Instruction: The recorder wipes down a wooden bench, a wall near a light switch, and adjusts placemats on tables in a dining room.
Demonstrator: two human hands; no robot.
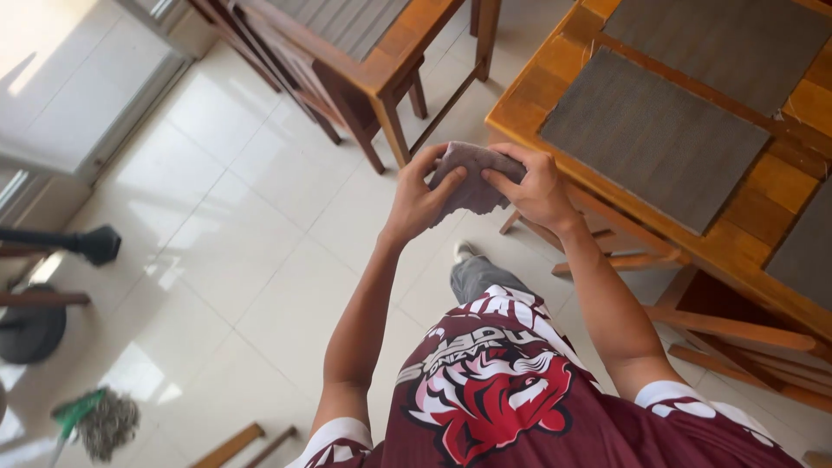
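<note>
Both my hands hold a small greyish-mauve cloth (pixel 472 178) in the air in front of my chest. My left hand (pixel 420 199) grips its left side with the thumb on top. My right hand (pixel 530 186) grips its right side, fingers curled over the upper edge. The cloth is bunched between them, just off the corner of a wooden table (pixel 555 69) with grey placemats (pixel 650 134) on it.
A wooden chair (pixel 381 65) stands on the white tiled floor beyond my hands. Another chair's legs (pixel 737 334) show under the table at right. A mop head (pixel 100 420) lies at lower left, beside a dark round stand base (pixel 35 329).
</note>
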